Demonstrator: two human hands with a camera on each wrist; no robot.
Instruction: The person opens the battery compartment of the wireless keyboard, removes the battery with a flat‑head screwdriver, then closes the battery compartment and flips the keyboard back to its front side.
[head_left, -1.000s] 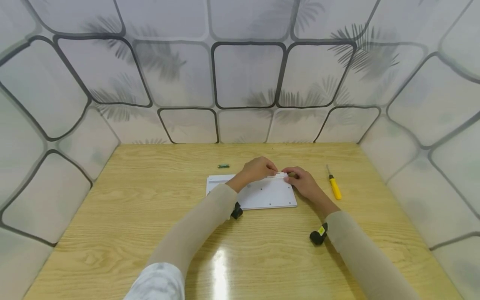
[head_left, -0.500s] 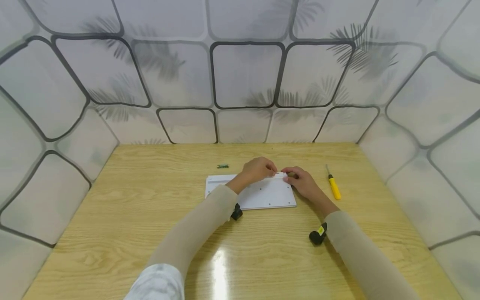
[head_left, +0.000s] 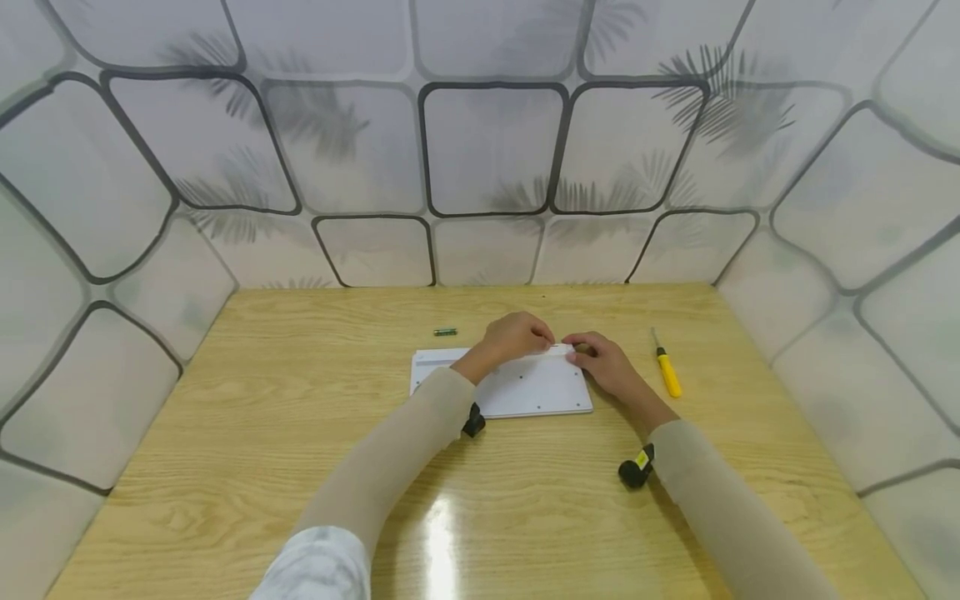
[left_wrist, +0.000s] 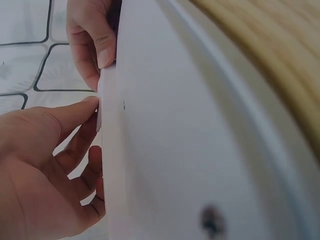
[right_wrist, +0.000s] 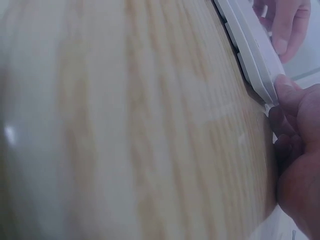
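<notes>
A white keyboard lies face down on the table, its screw-dotted underside up; keys show below its edge in the right wrist view. At its far edge my left hand pinches a thin white battery cover between thumb and fingers, the other fingers curled behind the edge. My right hand grips the keyboard's far right corner, thumb on the underside and fingers beneath. Both hands' fingertips are close together along this edge. The left forearm hides part of the keyboard's left half.
A green battery lies beyond the keyboard at the left. To the right of it lies a screwdriver with a yellow handle. Patterned fabric walls enclose the wooden table at the back and sides.
Both hands keep almost the same place at the keyboard's far edge, with only tiny movement of the left fingers. The view shifts very slightly.
</notes>
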